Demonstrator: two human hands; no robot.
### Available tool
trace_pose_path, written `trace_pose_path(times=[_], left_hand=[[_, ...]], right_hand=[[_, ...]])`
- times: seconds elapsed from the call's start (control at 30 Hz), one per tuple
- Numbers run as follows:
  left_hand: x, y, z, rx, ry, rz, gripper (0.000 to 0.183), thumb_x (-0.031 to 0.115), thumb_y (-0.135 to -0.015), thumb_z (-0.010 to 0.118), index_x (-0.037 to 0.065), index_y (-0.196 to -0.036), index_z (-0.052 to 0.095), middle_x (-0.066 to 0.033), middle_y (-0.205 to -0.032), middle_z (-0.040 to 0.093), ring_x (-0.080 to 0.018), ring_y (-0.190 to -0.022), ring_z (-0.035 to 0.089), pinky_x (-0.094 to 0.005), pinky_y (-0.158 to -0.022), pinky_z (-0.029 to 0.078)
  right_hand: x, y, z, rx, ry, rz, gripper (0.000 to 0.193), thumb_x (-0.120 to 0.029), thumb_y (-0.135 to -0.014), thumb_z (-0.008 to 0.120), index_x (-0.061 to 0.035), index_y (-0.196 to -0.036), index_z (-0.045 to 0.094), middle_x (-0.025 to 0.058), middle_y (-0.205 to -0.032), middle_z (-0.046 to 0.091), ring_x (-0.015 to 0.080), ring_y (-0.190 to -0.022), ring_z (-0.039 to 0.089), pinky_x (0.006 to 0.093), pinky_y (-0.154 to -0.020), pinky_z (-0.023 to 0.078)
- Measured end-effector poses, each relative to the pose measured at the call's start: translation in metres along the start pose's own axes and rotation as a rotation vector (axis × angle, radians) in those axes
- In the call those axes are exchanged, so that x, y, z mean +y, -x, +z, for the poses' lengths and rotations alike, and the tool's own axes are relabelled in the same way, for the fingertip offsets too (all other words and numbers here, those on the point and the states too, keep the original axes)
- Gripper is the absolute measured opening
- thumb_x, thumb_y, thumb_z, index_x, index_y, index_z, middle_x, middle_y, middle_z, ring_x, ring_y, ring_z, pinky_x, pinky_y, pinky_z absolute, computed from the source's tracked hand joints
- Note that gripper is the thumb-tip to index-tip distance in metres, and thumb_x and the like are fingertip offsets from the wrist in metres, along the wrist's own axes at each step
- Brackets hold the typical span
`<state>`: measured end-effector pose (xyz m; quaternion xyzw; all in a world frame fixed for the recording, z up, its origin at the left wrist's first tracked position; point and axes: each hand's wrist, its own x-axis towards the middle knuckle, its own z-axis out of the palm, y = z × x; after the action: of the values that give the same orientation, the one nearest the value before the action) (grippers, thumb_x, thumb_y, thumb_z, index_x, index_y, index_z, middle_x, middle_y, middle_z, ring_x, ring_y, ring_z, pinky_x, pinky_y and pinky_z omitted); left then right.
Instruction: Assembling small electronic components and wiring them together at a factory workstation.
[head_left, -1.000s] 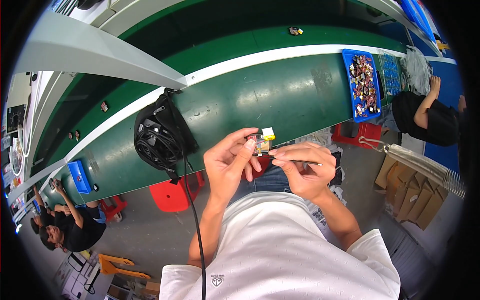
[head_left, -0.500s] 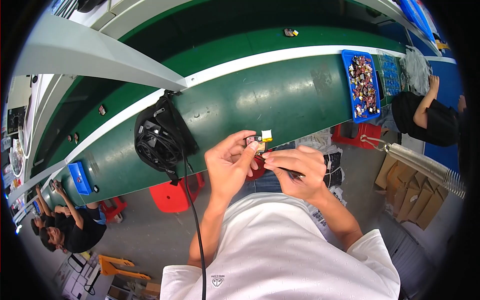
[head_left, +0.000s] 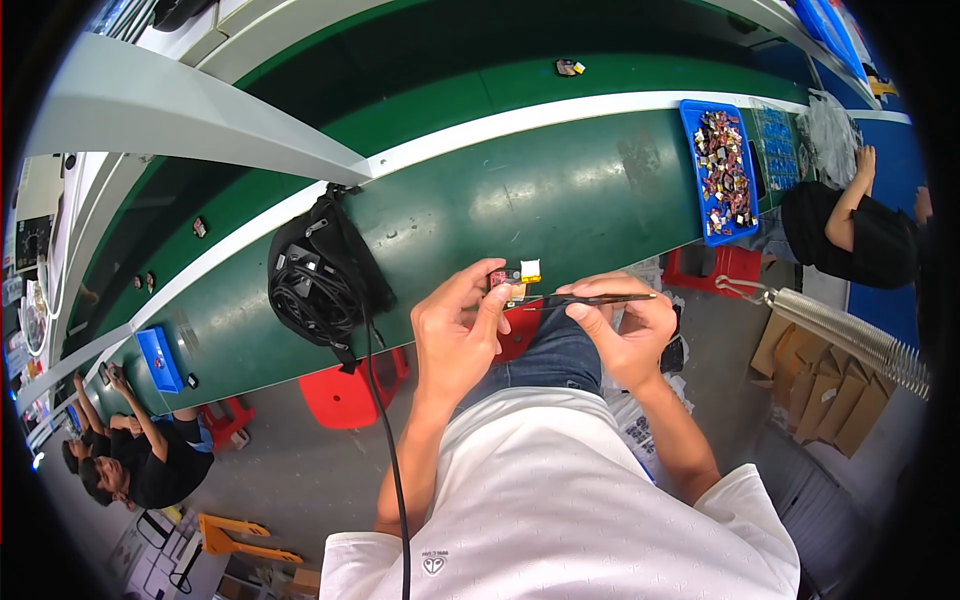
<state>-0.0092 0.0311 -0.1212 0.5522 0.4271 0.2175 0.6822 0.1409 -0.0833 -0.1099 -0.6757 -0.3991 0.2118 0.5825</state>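
Green table [head_left: 480,215] smooth and glossy, dark tweezers [head_left: 625,298] smooth, black cloth bag [head_left: 345,255] matt at left, blue plastic tray [head_left: 710,106] far right, coiled metal spring [head_left: 850,334] shiny at right.

Green bench [head_left: 500,200] bearing black bag [head_left: 350,255], filled blue tray [head_left: 691,125], smaller blue tray [head_left: 168,378]

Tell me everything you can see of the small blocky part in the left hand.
The small black-and-reddish blocky part looks electronic, with a flat white piece at its upper right, a shiny yellow band just below that, and a pale tan patch lower down. It is held up by the bare left hand, whose thumb and fingers hide some of it. The slim dark tool in the bare right hand reaches its lower edge; whether they touch is unclear.
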Motion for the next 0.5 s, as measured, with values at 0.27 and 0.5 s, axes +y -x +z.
trace_pose_path(times=[0.27, 0.5], left_hand=[[-0.01, 0.003, -0.003, 0.05, 0.043, -0.028, 0.022, -0.001, -0.095, 0.059, -0.008, -0.115, 0.065, -0.0116, -0.085, 0.069, -0.0086, -0.054, 0.059, -0.0213, -0.04, 0.045], [-0.013, -0.008, 0.0, 0.102, 0.013, -0.06, 0.018, -0.001, -0.094, 0.058, -0.008, -0.109, 0.065, -0.0121, -0.083, 0.068, -0.009, -0.053, 0.058, -0.0224, -0.04, 0.044]], right_hand=[[0.0, -0.001, -0.012, 0.026, -0.112, 0.3, 0.017, 0.001, -0.085, 0.073, 0.005, -0.1, 0.066, 0.0149, -0.093, 0.073, 0.0031, -0.063, 0.056, 0.0162, -0.056, 0.041], [0.018, -0.01, -0.01, -0.013, -0.325, 0.597, 0.012, -0.014, -0.099, 0.052, -0.0028, -0.095, 0.056, 0.0186, -0.088, 0.07, 0.0077, -0.046, 0.048, 0.0204, -0.045, 0.04]])
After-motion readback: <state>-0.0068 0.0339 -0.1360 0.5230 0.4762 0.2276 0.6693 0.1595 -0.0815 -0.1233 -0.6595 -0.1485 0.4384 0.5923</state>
